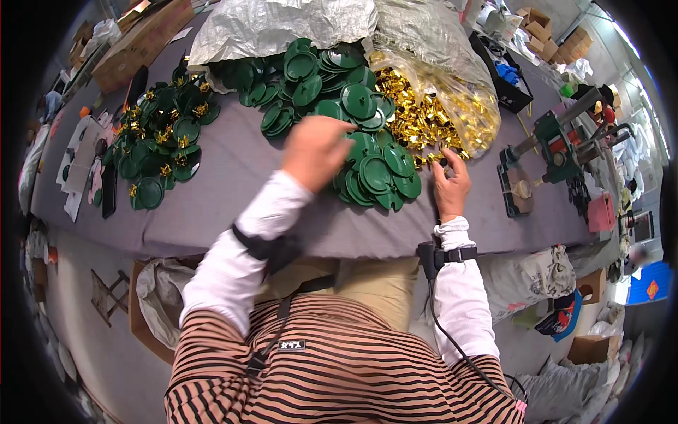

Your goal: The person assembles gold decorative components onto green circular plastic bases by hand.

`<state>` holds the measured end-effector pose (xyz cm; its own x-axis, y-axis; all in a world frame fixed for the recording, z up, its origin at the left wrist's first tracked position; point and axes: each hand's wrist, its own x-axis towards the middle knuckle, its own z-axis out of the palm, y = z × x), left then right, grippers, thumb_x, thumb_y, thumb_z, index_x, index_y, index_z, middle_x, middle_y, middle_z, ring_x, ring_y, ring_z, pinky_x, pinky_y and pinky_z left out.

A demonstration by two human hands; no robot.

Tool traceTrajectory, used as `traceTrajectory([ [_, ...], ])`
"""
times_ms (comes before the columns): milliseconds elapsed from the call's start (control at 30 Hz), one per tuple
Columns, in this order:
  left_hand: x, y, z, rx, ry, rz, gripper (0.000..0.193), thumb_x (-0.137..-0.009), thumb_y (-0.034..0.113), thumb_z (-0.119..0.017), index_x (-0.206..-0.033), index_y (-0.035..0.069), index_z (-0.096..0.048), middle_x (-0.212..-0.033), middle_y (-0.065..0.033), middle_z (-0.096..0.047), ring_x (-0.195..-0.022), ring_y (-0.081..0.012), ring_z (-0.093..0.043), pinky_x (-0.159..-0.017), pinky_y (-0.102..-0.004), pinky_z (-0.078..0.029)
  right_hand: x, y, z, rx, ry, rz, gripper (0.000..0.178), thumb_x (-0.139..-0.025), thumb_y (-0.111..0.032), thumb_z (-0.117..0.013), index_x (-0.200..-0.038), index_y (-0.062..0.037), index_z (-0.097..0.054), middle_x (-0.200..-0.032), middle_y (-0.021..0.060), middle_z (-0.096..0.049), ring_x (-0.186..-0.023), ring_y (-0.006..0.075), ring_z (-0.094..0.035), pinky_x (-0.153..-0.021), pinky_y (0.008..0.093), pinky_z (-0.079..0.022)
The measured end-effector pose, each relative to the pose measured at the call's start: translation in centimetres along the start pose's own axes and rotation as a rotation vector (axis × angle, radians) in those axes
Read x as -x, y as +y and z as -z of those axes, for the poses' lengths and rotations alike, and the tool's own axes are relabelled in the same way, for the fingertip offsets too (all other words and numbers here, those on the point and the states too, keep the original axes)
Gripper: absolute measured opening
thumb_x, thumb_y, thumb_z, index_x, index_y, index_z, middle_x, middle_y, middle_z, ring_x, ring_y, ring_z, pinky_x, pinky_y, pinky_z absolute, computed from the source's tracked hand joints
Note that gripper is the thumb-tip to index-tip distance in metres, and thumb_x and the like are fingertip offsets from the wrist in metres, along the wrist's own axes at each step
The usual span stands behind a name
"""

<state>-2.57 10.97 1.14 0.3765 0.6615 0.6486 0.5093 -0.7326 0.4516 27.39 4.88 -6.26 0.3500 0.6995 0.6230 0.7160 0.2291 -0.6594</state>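
Observation:
My left hand [319, 152] is smeared by motion above the near left side of a heap of green plastic discs [374, 173]; its fingers do not show clearly. At the heap's right edge, next to some loose shiny gold pieces [424, 116], is my right hand [452, 187]. Its thumb and forefinger are curved and apart, and I make out nothing held between them. More green discs [301, 67] spread back from the heap, beneath a whitish woven sack [282, 25]. The gold pieces spill from a clear plastic bag [477, 116].
On the left lies a pile of green discs with gold pieces attached [159, 134], with a black phone-like object [109, 191] beside it. A green hand press [554, 148] stands on the right of the grey-covered table [268, 212]. Behind it sits a black bin [505, 78].

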Motion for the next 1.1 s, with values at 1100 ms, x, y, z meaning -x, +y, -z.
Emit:
traceTrajectory([
  [1100,1.7,3.2,-2.0,0.213,0.025,0.247,0.053,-0.08,0.025,-0.075,-0.123,0.002,-0.053,-0.11,-0.0188,-0.064,-0.097,-0.0354,-0.064,-0.084,-0.0401,-0.052,6.1,-5.6,1.7,-0.625,0.011,-0.497,0.026,-0.088,-0.004,-0.069,-0.113,0.0002,-0.063,-0.093,-0.0007,-0.064,-0.081,0.0052,-0.058,-0.071,0.0199,-0.048],
])
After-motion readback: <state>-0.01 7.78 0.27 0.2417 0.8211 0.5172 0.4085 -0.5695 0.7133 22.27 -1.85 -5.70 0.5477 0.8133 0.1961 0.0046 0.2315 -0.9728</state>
